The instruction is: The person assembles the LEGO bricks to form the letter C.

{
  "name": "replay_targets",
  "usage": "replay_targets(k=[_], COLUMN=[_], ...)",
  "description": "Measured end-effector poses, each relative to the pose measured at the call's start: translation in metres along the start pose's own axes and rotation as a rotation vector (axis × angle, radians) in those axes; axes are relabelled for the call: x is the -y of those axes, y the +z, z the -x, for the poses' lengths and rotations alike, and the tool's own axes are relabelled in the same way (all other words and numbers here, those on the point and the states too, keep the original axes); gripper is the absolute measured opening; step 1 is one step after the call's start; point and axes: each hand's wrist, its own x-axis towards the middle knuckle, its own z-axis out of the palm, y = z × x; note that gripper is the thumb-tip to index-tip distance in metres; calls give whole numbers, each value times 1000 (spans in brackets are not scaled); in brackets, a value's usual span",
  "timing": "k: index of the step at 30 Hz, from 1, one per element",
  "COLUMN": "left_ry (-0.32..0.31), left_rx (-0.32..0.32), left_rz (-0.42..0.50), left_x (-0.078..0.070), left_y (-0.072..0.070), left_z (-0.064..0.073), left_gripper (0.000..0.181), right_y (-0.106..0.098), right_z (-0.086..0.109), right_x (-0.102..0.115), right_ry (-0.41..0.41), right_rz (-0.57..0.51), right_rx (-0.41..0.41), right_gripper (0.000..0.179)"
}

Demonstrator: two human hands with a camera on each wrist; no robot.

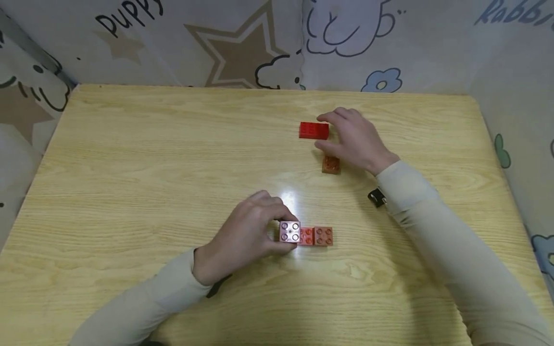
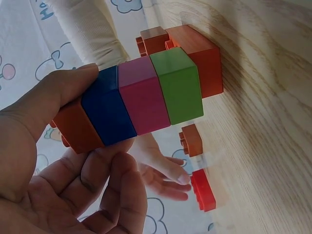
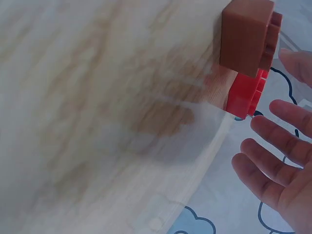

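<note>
My left hand (image 1: 244,233) pinches an upright stack of toy building bricks (image 2: 146,95) between thumb and fingers. From the top the stack runs orange, blue, pink, green. Its green lower end overlaps a longer orange brick (image 2: 207,61) on the table in the left wrist view, and a small orange brick (image 1: 323,236) sits on that one's right end. Farther back, my right hand (image 1: 357,139) hangs with thumb and fingers spread around the right end of a red brick (image 1: 313,130). Another small orange brick (image 1: 331,165) lies just below its thumb.
The wooden table (image 1: 151,158) has a patterned wall (image 1: 169,53) along its back and sides. A small black device (image 1: 376,197) shows beside the right sleeve (image 1: 433,221).
</note>
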Motion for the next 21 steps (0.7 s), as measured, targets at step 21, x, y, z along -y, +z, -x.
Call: replay_targets(k=[21], left_ry=[-6], left_rx=[-15], left_rz=[-21], left_x=[-1], left_y=[0], left_z=[0], left_gripper=[35], right_y=[18], right_z=[-31], right_x=[11], right_ry=[55], right_rz=[70], right_rx=[92], right_gripper=[53])
